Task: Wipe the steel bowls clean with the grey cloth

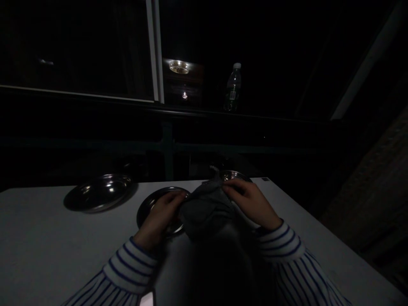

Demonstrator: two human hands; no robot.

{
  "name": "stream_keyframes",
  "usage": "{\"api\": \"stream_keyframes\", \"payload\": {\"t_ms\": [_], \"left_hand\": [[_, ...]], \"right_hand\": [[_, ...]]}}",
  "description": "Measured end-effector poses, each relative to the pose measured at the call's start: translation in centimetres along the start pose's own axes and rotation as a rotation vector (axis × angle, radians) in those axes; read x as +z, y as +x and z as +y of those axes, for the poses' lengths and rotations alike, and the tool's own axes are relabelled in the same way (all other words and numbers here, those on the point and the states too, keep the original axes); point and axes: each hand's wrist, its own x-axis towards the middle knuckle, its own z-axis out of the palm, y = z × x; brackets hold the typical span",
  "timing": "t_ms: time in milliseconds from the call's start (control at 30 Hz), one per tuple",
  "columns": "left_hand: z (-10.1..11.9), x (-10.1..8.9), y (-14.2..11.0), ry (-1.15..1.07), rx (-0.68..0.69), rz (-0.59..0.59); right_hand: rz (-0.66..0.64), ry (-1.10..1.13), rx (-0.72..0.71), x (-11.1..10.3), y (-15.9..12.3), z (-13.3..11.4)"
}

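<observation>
A dark grey cloth (207, 210) hangs bunched between my two hands over the white table. My left hand (162, 214) pinches its left edge, with fingers pressed together. On the other side my right hand (251, 202) grips the upper right edge between thumb and fingers. Below and behind my left hand lies a round metal plate (149, 204), partly covered by the hand and the cloth. Another shiny metal dish (234, 175) shows behind my right hand, mostly hidden.
A larger metal dish (98, 193) rests tilted at the back left of the white table (63, 250). A plastic bottle (233, 89) stands on the dark ledge beyond. A lit screen (147, 299) shows at the bottom edge. The room is dim.
</observation>
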Motion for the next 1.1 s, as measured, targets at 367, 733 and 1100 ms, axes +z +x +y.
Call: {"api": "stream_keyframes", "payload": {"t_ms": [367, 733, 1100], "left_hand": [[0.5, 1.7, -2.4, 0.416, 0.197, -0.174], [-0.7, 1.5, -2.1, 0.401, 0.150, -0.251], [-1.4, 0.6, -0.9, 0.351, 0.020, -0.414]], "right_hand": [[0.008, -0.011, -0.121, -0.3, -0.9, -1.7], [0.145, 0.006, -0.046, 0.2, -0.8, -1.5], [0.337, 0.037, 0.032, -1.1, -0.6, -1.7]]}}
